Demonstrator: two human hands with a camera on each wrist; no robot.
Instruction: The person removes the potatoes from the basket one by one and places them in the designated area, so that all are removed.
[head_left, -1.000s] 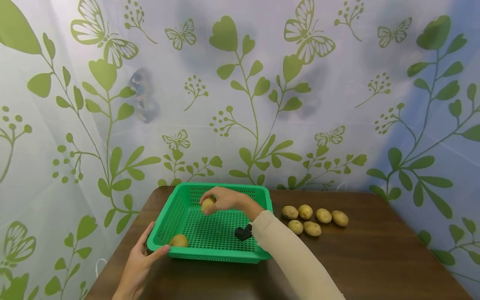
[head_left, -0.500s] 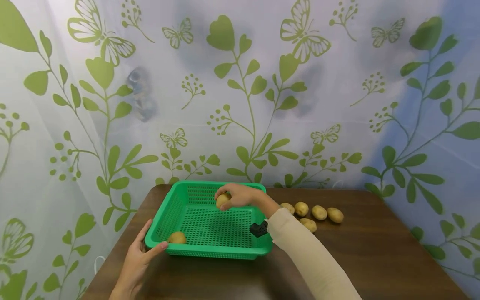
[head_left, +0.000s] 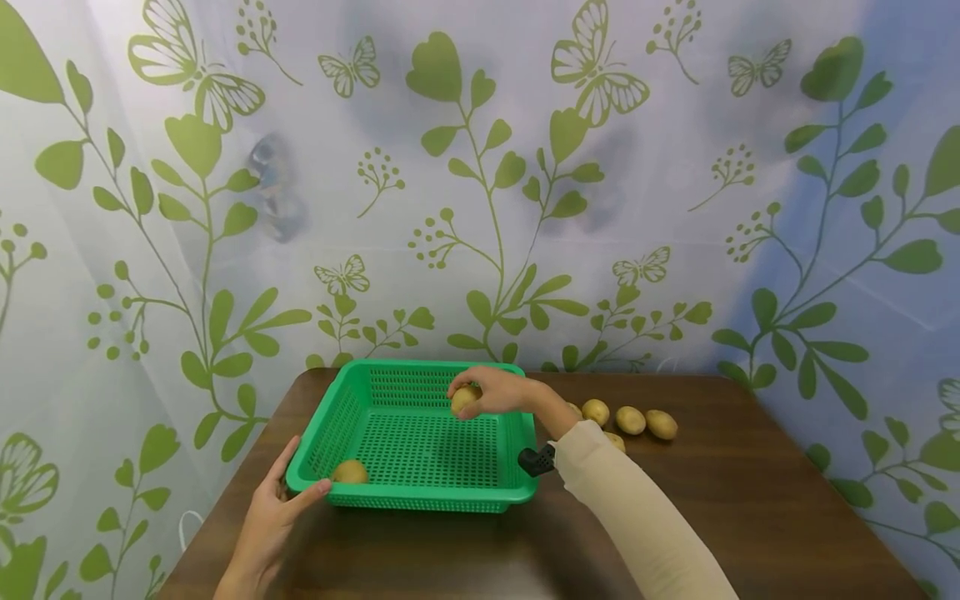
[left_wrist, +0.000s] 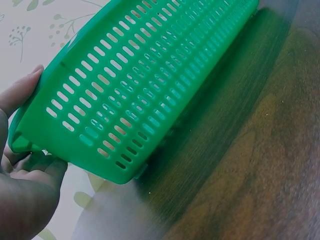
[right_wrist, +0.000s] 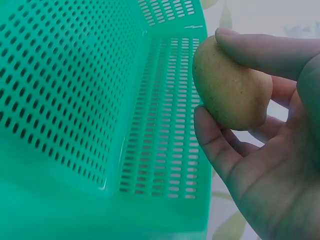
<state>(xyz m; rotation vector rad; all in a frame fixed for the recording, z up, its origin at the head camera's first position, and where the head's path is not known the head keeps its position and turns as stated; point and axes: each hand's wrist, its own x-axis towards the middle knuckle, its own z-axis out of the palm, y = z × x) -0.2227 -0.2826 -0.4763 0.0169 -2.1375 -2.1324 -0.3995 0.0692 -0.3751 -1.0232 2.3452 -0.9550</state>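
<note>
A green plastic basket [head_left: 420, 493] with slotted walls stands on the table. My left hand [head_left: 266, 521] grips its near left corner; in the left wrist view, the thumb lies over the rim and the fingers [left_wrist: 42, 170] curl beneath it. Above the right part of the basket, my right hand [head_left: 501, 392] holds a potato [head_left: 465, 401]. The right wrist view has this potato [right_wrist: 230, 90] pinched between thumb and fingertips, near the basket wall [right_wrist: 150, 215]. Another potato [head_left: 350, 472] lies inside the basket at the near left corner.
Right of the basket, several potatoes [head_left: 630, 420] lie on the brown wooden table [head_left: 720, 500], some partly hidden behind my right forearm. A patterned curtain [head_left: 450, 183] hangs behind the table. A black camera mount [head_left: 537, 460] sticks out from my right wrist.
My right hand has moved to the right over the basket, carrying the potato. My left hand keeps its hold on the corner. The head view has shifted slightly.
</note>
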